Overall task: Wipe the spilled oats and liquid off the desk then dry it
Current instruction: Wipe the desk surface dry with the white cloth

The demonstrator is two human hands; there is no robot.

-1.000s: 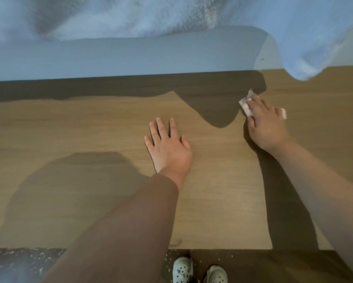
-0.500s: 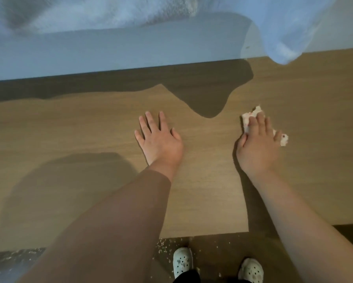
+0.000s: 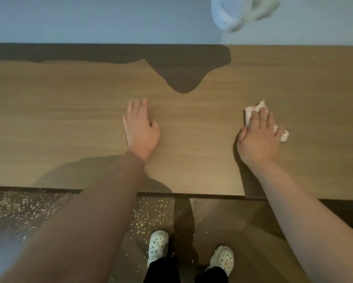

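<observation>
**Paper wad pressed to desk under right hand**

The wooden desk [image 3: 69, 123] is seen from above, its long axis running left to right and its far edge set against a pale wall [image 3: 100, 19]. A dark patch [image 3: 183, 72] is spread along that far edge and dips toward the middle; whether it is shadow or wet cannot be told. On the floor [image 3: 222, 219] below the near edge, pale oats [image 3: 18, 205] are scattered, thickest at the left. A whitish cloth [image 3: 230, 15] hangs in at the top right.

The left hand [image 3: 141, 131] is laid flat on the desk near its middle, palm down, fingers straight and together, nothing held. The right hand [image 3: 257, 139] is set well to its right, palm down, fingers stretched over a paper wad [image 3: 253, 110] and pressing it to the wood.

The wad lies on the right half of the desk, its long axis slanted from far left to near right, one end showing beyond the fingertips and the other past the little finger. It is white, crumpled and ragged-edged, with faint pinkish marks. Two white clogs [image 3: 158, 245] are seen on the floor.
</observation>
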